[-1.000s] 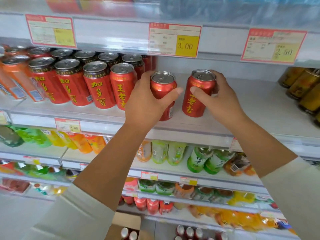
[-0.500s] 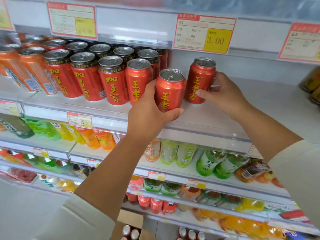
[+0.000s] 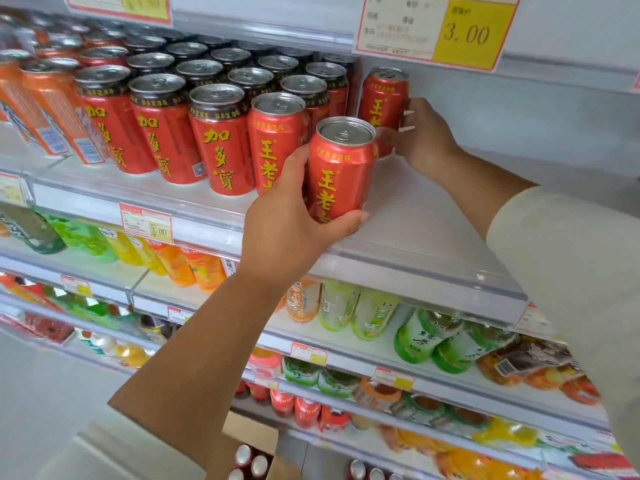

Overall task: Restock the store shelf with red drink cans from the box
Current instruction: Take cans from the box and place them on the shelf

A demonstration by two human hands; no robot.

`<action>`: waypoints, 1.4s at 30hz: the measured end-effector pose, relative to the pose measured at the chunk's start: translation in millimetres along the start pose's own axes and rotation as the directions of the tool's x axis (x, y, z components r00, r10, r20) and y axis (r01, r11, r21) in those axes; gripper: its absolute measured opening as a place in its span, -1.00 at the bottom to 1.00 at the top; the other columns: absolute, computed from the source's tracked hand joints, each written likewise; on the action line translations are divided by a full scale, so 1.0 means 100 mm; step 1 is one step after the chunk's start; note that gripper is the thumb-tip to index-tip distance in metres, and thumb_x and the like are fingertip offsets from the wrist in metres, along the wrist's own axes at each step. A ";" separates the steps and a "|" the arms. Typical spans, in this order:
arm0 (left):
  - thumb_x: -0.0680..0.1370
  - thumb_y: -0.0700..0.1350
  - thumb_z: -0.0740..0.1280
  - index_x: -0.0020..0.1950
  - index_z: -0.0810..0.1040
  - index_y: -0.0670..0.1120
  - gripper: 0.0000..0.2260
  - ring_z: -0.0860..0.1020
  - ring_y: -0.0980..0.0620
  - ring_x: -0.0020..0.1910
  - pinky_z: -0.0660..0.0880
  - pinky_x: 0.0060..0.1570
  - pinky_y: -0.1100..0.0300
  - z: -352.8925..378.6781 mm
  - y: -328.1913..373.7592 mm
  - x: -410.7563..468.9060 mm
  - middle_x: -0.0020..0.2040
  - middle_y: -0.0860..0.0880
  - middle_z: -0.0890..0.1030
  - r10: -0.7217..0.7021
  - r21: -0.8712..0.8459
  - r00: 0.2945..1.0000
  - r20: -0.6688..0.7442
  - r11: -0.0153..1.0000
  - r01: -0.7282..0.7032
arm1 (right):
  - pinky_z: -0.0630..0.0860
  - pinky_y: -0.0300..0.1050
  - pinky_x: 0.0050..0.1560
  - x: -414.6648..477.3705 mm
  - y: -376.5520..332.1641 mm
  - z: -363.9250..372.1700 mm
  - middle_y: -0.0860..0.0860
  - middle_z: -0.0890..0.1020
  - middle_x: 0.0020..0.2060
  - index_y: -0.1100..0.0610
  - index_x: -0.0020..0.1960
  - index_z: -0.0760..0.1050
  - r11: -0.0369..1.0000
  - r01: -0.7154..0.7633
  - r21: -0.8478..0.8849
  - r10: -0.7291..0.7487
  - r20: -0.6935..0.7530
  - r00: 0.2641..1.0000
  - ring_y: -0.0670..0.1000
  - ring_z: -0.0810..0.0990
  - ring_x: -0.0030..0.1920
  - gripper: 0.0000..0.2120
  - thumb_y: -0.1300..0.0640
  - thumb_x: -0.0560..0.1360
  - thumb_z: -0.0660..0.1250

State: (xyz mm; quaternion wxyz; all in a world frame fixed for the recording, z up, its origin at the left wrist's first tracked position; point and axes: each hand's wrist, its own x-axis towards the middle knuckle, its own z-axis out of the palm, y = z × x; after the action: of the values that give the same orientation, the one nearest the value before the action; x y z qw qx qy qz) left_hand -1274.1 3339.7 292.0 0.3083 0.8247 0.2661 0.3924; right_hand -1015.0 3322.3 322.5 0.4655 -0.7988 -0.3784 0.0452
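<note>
My left hand (image 3: 287, 223) grips a red can with yellow characters (image 3: 341, 168) near the front of the white shelf (image 3: 433, 216), just right of the front row of red cans (image 3: 221, 140). My right hand (image 3: 422, 140) holds a second red can (image 3: 382, 98) farther back, beside the rear rows of cans. Whether either can's base touches the shelf is hidden by my hands. The cardboard box (image 3: 252, 441) shows at the bottom, with several can tops (image 3: 249, 462) in it.
Orange cans (image 3: 38, 102) stand at the far left of the same shelf. The shelf's right part is bare white. A yellow 3.00 price tag (image 3: 440, 29) hangs above. Lower shelves hold green, yellow and orange bottles (image 3: 374, 317).
Both cans have moved left and deeper toward the stocked rows; the right-hand can went toward the back. The camera has come closer to the shelf.
</note>
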 end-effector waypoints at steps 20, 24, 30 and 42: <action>0.30 0.28 0.53 0.46 0.30 0.10 -0.19 0.61 0.09 -0.04 0.52 -0.04 0.19 0.01 -0.02 0.00 0.07 0.16 0.63 0.032 0.021 0.999 0.016 0.999 -0.032 | 0.34 -0.30 -0.06 0.28 0.11 0.19 0.11 0.61 0.14 0.13 0.38 0.34 1.000 -0.017 0.014 0.018 -0.105 0.994 -0.05 0.54 0.01 -0.46 0.01 0.48 0.41; 0.30 0.28 0.53 0.47 0.28 0.10 -0.17 0.62 0.09 0.00 0.54 0.00 0.14 0.00 -0.03 0.00 0.11 0.15 0.63 0.025 0.022 0.999 0.027 0.999 -0.025 | 0.40 -0.17 0.21 0.20 0.07 0.15 0.14 0.50 0.31 0.13 0.49 0.20 0.997 -0.072 -0.026 0.071 -0.058 0.996 0.09 0.50 0.28 -0.29 0.00 0.46 0.45; 0.37 -0.07 0.49 0.47 0.33 0.04 -0.31 0.64 0.09 0.07 0.56 0.18 0.04 -0.17 -0.03 0.02 0.13 0.08 0.65 0.009 -0.291 0.973 0.231 0.955 0.061 | 0.47 -0.18 0.09 -0.59 -0.28 -0.19 0.07 0.58 0.19 0.00 0.32 0.40 0.994 0.102 -0.032 -0.099 0.078 0.992 0.00 0.56 0.13 -0.56 0.14 0.47 0.39; 0.48 -0.05 0.48 0.51 0.34 -0.01 -0.37 0.58 0.10 0.20 0.52 0.24 0.10 -0.17 -0.10 0.07 0.27 0.03 0.60 0.126 -0.118 0.959 0.253 0.988 -0.099 | 0.51 -0.21 0.06 -1.40 -0.49 -0.11 -0.12 0.62 0.04 -0.03 0.17 0.42 0.990 0.077 0.120 -0.099 0.195 0.976 -0.15 0.61 0.03 -0.50 0.01 0.32 0.56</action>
State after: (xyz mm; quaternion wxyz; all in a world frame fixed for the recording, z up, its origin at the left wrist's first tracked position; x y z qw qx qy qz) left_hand -1285.7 3356.0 296.9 0.3604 0.8656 0.1550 0.3111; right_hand -1137.4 3237.3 327.6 0.4706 -0.7453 -0.4553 0.1257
